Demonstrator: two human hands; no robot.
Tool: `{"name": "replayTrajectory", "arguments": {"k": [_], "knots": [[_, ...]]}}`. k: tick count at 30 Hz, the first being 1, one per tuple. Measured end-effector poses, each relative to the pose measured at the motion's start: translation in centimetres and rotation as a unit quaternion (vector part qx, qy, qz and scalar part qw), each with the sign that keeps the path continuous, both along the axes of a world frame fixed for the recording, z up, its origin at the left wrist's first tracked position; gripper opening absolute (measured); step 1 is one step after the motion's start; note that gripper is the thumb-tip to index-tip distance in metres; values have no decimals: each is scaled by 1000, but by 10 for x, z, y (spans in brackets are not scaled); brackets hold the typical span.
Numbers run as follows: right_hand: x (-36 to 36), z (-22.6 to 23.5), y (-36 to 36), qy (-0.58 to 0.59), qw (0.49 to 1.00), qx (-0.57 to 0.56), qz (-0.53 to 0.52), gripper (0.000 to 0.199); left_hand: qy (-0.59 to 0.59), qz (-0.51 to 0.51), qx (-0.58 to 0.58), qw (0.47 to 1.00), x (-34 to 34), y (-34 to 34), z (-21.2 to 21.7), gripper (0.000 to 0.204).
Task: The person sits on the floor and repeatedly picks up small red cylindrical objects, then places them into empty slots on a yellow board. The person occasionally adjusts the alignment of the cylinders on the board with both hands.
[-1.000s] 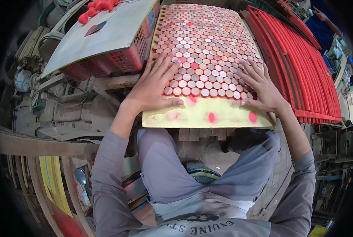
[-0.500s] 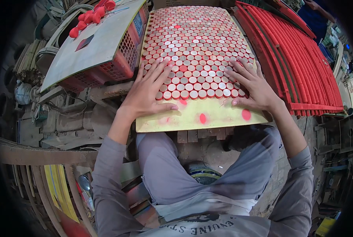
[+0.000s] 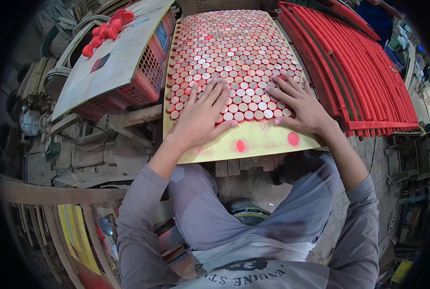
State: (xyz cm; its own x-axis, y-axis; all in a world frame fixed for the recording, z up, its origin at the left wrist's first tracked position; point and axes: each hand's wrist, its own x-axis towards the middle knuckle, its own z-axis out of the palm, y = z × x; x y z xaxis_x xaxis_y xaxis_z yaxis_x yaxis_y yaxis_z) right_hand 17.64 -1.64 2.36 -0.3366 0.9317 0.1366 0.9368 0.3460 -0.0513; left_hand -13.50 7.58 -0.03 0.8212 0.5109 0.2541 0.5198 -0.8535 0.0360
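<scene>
Packed rows of short round discs (image 3: pixel 231 55), pale on top with red sides, cover most of a yellow board (image 3: pixel 268 139) in front of me. My left hand (image 3: pixel 200 115) lies on the near left rows, its fingers stretched forward and its thumb out over the bare yellow strip. On the near right rows rests my right hand (image 3: pixel 301 108), fingers spread, the thumb by the front row. Neither hand grips anything. Two pinkish-red paint spots (image 3: pixel 240 145) show on the bare strip. The discs under my palms are hidden.
To the left, a pale panel (image 3: pixel 123 53) lies over a red plastic crate (image 3: pixel 150 79), with red rounded pieces (image 3: pixel 111 29) on it. A rack of red sticks (image 3: pixel 369 72) stands at the right. Farther back on the right is another person (image 3: pixel 376 19).
My left hand has slid to the right over the discs, leaving more of the left edge rows in sight. The board and my right hand sit slightly farther left in the view.
</scene>
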Motion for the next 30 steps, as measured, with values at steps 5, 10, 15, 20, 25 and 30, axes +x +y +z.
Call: {"name": "replayTrajectory", "arguments": {"k": [5, 10, 15, 20, 25, 30], "knots": [[1, 1, -1, -10, 1000, 17, 9, 88, 2, 3, -11, 1000, 0, -1, 4, 93], [5, 6, -7, -14, 999, 34, -2, 94, -10, 16, 1, 1000, 1, -4, 8, 102], [6, 0, -6, -28, 999, 33, -25, 94, -36, 5, 24, 999, 18, -3, -3, 101], [4, -2, -3, -8, 999, 25, -42, 94, -49, 3, 39, 998, 23, -3, -9, 99], [4, -3, -4, 8, 999, 18, -44, 93, -45, 1, 37, 998, 22, -2, -9, 98], [6, 9, -9, 23, 999, 6, -45, 94, -35, 15, -4, 999, 21, -5, 3, 101]]}}
